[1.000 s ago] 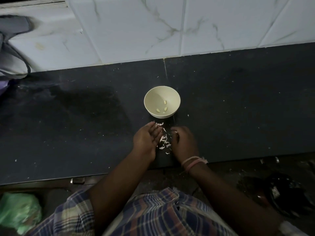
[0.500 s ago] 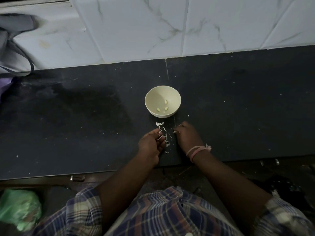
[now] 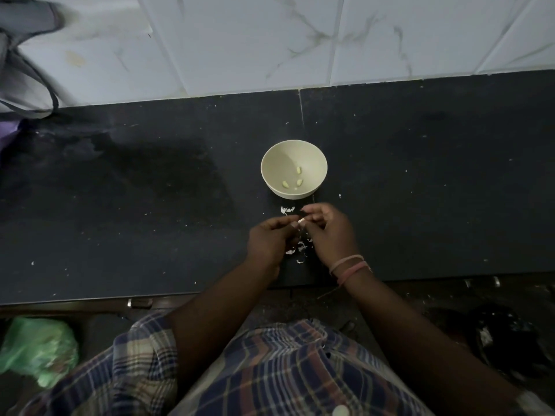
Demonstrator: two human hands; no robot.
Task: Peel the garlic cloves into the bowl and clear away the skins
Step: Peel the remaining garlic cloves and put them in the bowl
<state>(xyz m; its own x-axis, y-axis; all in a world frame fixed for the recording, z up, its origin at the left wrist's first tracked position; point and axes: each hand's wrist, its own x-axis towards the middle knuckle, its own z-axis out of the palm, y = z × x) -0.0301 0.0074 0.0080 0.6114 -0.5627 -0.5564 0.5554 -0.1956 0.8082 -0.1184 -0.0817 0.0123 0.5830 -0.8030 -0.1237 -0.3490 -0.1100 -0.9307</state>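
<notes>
Head cam: both hands meet just near of the bowl on the dark counter. Left hand and right hand are fingertips together, pinching one garlic clove between them. Clove is small and pale; visible end points left, long axis roughly left-right, but too small to be sure. Bowl sits upright, with three peeled cloves inside, near the bottom, each apart from the others. Skins lie scattered on the counter under and between the hands, a few more just near of the bowl's base. Pink bands on right wrist.
</notes>
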